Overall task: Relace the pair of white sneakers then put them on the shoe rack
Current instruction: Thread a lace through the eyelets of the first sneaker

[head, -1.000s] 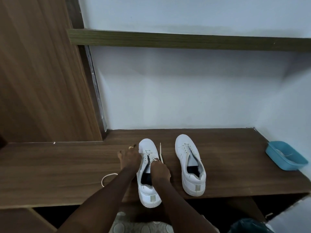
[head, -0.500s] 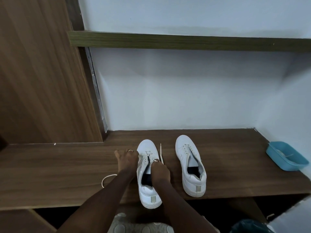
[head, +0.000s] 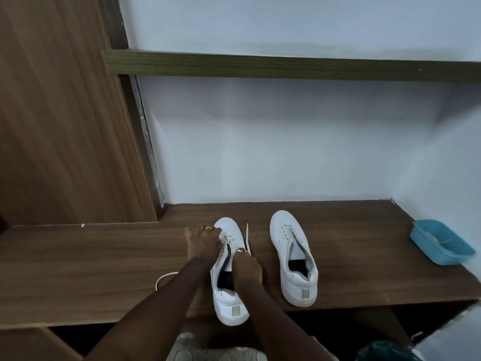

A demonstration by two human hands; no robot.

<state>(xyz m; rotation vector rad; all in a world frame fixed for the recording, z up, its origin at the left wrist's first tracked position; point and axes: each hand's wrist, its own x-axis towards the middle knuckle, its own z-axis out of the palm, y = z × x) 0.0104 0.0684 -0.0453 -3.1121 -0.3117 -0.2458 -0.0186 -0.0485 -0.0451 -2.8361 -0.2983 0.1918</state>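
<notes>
Lacing is under way. The lace (head: pixel 166 278) loops on the surface (head: pixel 78 256) beside the left hand (head: pixel 204 243), which grips the left sneaker (head: pixel 229 303) at its eyelets. The right hand (head: pixel 246 267) pinches the lace; next, thread its free end. Both sneakers, including the right sneaker (head: pixel 294 256), point toes-to-wall, lengthwise.

The left hand (head: pixel 203 242) wears a pale ring (head: pixel 208 227); the right hand (head: pixel 246 267) seems to wear one too.

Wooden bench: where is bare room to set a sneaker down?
The bench is bare left of the lace, and between the right sneaker and blue tub. Crowded around the left sneaker: left hand, right hand.
</notes>
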